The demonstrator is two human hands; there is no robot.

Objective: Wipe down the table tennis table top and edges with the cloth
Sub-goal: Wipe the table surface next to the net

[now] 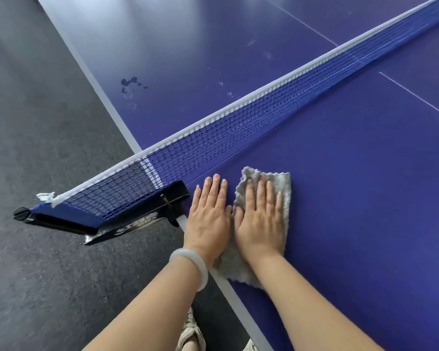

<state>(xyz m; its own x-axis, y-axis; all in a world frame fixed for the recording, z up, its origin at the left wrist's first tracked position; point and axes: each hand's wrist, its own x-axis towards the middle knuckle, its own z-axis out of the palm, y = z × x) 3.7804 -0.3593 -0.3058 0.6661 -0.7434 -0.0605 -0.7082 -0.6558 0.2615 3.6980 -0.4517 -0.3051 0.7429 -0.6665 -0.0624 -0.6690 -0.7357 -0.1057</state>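
A grey cloth [284, 188] lies flat on the blue table tennis table [352, 198], close to its near side edge. My right hand [260, 219] presses on the cloth with straight fingers. My left hand [209, 216] lies flat beside it with straight fingers, mostly on the bare table top, its heel over the cloth's left part. Both hands sit just in front of the net.
The blue net [238, 122] with a white top band crosses the table diagonally. Its black clamp post [137, 219] hangs over the side edge left of my hands. Dark stains [131, 83] mark the far half. Dark carpet [36, 148] lies to the left.
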